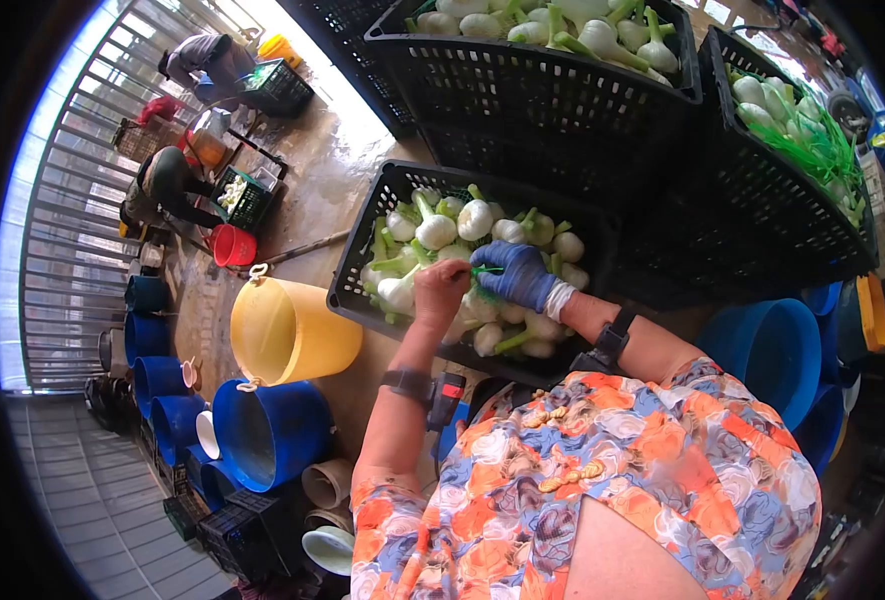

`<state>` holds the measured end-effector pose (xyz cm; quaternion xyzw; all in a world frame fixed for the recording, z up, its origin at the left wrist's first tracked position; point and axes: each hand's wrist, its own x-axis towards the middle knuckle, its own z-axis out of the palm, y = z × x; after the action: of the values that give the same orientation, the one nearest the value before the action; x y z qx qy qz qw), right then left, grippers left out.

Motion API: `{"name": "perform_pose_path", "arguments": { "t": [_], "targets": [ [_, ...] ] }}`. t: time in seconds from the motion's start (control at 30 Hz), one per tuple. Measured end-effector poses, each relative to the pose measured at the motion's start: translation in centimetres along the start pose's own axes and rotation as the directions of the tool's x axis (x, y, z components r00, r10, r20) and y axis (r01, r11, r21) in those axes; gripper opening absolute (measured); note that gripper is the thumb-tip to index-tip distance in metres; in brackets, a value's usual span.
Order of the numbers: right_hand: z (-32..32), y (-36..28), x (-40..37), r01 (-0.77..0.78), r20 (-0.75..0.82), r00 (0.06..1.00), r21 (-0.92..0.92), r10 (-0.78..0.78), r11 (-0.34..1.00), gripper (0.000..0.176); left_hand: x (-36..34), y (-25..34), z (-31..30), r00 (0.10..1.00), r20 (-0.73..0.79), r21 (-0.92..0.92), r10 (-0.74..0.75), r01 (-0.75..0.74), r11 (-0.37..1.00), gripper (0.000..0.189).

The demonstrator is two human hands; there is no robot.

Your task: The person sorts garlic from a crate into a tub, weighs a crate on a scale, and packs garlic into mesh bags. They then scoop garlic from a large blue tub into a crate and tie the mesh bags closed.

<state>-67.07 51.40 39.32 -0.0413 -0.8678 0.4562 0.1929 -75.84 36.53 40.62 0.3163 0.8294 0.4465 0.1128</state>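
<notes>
Both hands meet above a black plastic crate [353, 262] full of fresh garlic bulbs [435, 231] with green stems. My left hand [443, 288] is bare and closed, its fingers pinching one end of a thin green strand of netting [484, 270]. From the other side my right hand [518, 275], in a blue glove, closes on the same green netting. Some mesh shows below the fingers, over the bulbs; whether it encloses a bulb is hidden by my hands. White bulbs lie all around both hands.
Tall black crates of garlic [532, 75] stand behind; another crate [792, 190] at right holds bulbs and green netting. A yellow tub [297, 330] and blue tubs [272, 435] stand at left. Two people [162, 190] bend over crates farther off. A blue tub [762, 350] stands at right.
</notes>
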Motion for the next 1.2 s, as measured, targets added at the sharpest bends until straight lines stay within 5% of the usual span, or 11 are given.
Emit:
{"name": "perform_pose_path", "arguments": {
  "t": [0.07,0.27,0.33,0.37,0.43,0.47,0.53,0.67,0.73,0.9,1.2],
  "targets": [
    [-0.1,-0.1,0.0,0.020,-0.002,1.000,0.012,-0.020,1.000,0.024,0.6,-0.6,0.4,0.836,-0.078,0.308,0.543,-0.498,0.811,0.013],
    [-1.3,0.3,-0.1,-0.174,0.102,0.984,0.390,0.145,0.904,0.036,1.1,-0.8,1.9,0.768,-0.187,0.472,0.613,-0.477,0.742,0.015],
    [-1.8,0.5,0.3,-0.385,0.274,0.907,0.847,0.321,0.365,0.035,1.1,-0.6,2.5,0.783,-0.242,0.406,0.572,-0.454,0.793,0.015],
    [-1.6,0.8,0.4,-0.384,0.271,0.906,0.848,0.324,0.366,0.035,1.1,-0.4,2.7,0.799,-0.292,0.338,0.525,-0.427,0.839,0.015],
    [-0.7,1.2,0.7,-0.149,0.009,0.986,0.520,0.169,0.841,0.033,1.3,-0.2,2.9,0.792,-0.324,0.304,0.518,-0.431,0.849,0.016],
    [-0.7,1.4,0.8,-0.149,0.008,0.986,0.520,0.169,0.841,0.033,1.4,-0.1,2.9,0.783,-0.358,0.273,0.508,-0.433,0.859,0.017],
    [-0.5,1.8,1.3,0.105,-0.048,0.994,0.119,-0.100,0.987,0.031,1.3,0.0,2.9,0.800,-0.353,0.233,0.485,-0.427,0.874,0.016],
    [-0.9,2.2,1.7,-0.099,0.178,0.983,0.371,0.034,0.923,0.030,0.8,-0.7,3.0,0.895,-0.329,0.030,0.300,-0.308,0.951,0.019],
    [-2.0,1.6,2.0,-0.270,0.348,0.929,0.410,0.124,0.871,0.031,1.2,-0.9,3.0,0.873,-0.327,0.064,0.362,-0.362,0.930,0.020],
    [-1.8,2.5,2.5,-0.320,0.405,0.901,0.376,0.156,0.870,0.019,1.6,-0.5,2.9,0.825,-0.337,0.123,0.453,-0.439,0.890,0.020],
    [-2.1,2.0,2.2,-0.424,0.348,0.891,0.411,0.291,0.807,0.008,0.6,-1.4,1.4,0.903,-0.216,0.195,0.371,-0.333,0.923,0.015]
  ]
}}
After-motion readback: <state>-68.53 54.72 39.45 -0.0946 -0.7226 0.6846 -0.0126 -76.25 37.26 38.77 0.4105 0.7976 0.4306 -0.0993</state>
